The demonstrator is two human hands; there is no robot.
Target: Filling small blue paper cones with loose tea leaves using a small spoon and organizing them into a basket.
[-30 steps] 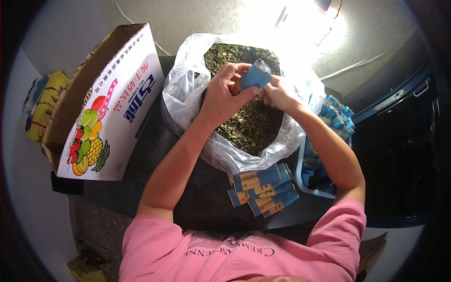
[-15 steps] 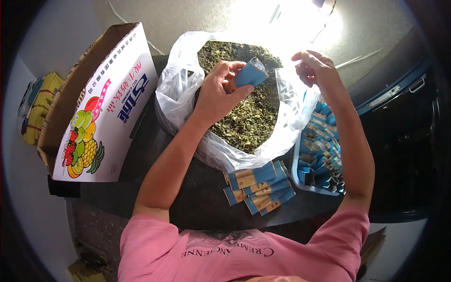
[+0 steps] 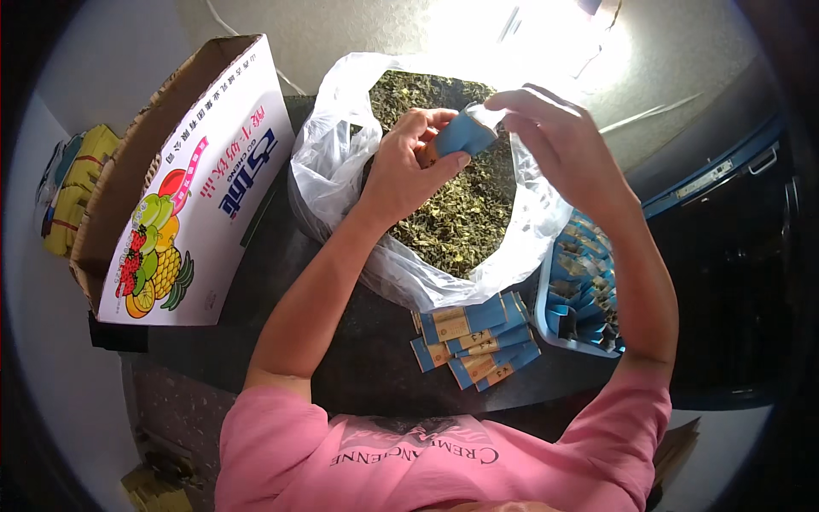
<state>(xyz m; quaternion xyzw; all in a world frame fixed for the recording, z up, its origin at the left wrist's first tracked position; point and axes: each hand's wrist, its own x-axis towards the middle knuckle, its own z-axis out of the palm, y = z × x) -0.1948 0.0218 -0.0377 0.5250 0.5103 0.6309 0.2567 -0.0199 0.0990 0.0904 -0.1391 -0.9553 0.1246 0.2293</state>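
My left hand (image 3: pixel 416 158) is wrapped round a small blue and brown paper packet (image 3: pixel 465 136), tilted with its pale-lined mouth up to the right. The fingertips of my right hand (image 3: pixel 554 136) are bent together at that mouth, seemingly pinching its rim; whether anything else is between them is hidden. Both hands are above a white plastic bag (image 3: pixel 328 162), rolled open and full of dry, green-brown leaves (image 3: pixel 452 230) that look like tea. A loose pile of flat blue and brown packets (image 3: pixel 478 341) lies on the dark table just in front of the bag.
A light blue tray (image 3: pixel 580 345) right of the bag holds many upright packets, partly behind my right forearm. At left stands an open white carton (image 3: pixel 192 230) with printed fruit. Yellow bundles (image 3: pixel 81 188) are beyond it. A dark cabinet (image 3: pixel 734 256) is at far right.
My right hand has moved left and its fingers now meet the packet's mouth. My left hand still holds the packet, with hardly any shift.
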